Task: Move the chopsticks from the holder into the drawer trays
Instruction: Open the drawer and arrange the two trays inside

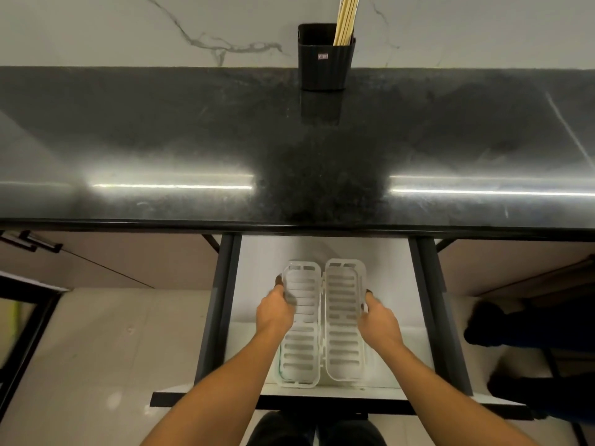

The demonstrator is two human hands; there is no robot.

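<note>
— Chopsticks (345,17), where are they right now?

— At the top centre of the frame, standing upright in the black holder (325,57) at the back of the dark countertop (161,140), against the marbled wall. None has reached the drawer (391,284) yet.

— How many?

— One bundle. I make out roughly five or six pale sticks, but they overlap and run out of the top of the frame, so I cannot give an exact count.

— And the hands?

— Both are low in the centre, inside the open drawer. The left hand (277,312) curls its fingers over the outer edge of the left tray (301,349); the right hand (378,321) does the same on the outer edge of the right tray (343,323). Each seems to pinch a rim between thumb and fingers, though the thumbs are partly hidden.

— Why hold them so?

— I judge the person is squaring them up, side by side and touching along the middle, so the long slots run ready for chopsticks laid lengthwise.

— Count the rest?

— Two slotted white trays, one holder, one drawer, two hands. Both trays look empty.
</note>
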